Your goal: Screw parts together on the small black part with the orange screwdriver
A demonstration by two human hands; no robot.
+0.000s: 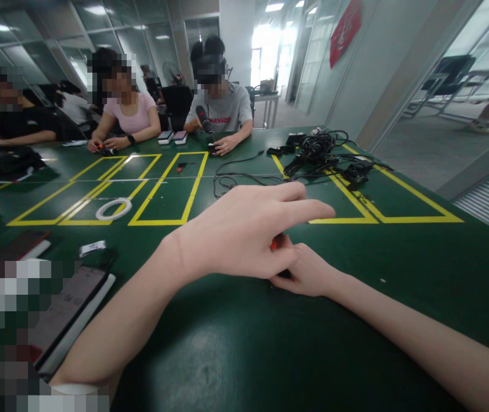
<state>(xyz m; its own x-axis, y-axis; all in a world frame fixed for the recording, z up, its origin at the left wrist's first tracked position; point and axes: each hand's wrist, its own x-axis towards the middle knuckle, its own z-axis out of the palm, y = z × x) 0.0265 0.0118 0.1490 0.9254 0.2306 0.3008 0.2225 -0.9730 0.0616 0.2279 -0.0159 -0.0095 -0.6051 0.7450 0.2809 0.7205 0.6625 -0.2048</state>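
The left hand [244, 234] and right hand [315, 272], grips too hidden to tell, apparently manipulate a small orange-red object [274, 245], needing steadiness.

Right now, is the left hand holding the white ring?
No, the white ring lies on the green table, apart from the left hand.

Small object [274, 245], a red-orange patch showing, mostly hidden by the left hand [246, 232]
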